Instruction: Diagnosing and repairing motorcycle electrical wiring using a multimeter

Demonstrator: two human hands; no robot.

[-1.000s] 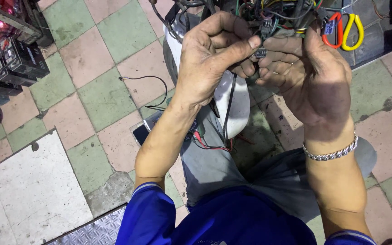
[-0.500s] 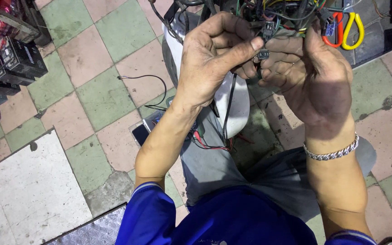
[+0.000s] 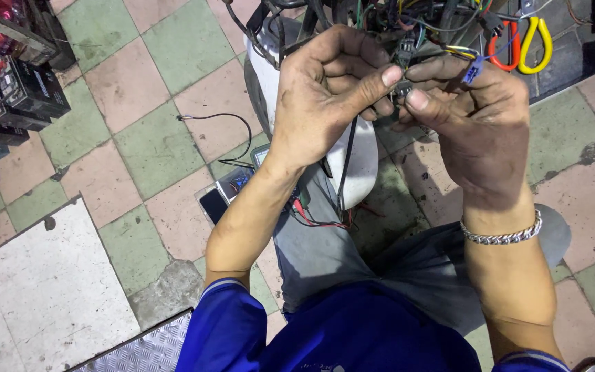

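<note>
Head view showed your left hand (image 3: 328, 93) and right hand (image 3: 473, 117) raised together over a tangle of coloured wires (image 3: 408, 17), fingertips meeting on a small dark connector (image 3: 403, 72). Your left thumb and curled fingers were pinched shut on it; your right thumb and forefinger gripped it from the other side, the remaining fingers folded loosely. A silver bracelet (image 3: 503, 235) sat on your right wrist. Below your hands lay a white scooter panel (image 3: 361, 165), and a loose black wire (image 3: 225, 127) curled on the tiled floor (image 3: 139, 151).
</note>
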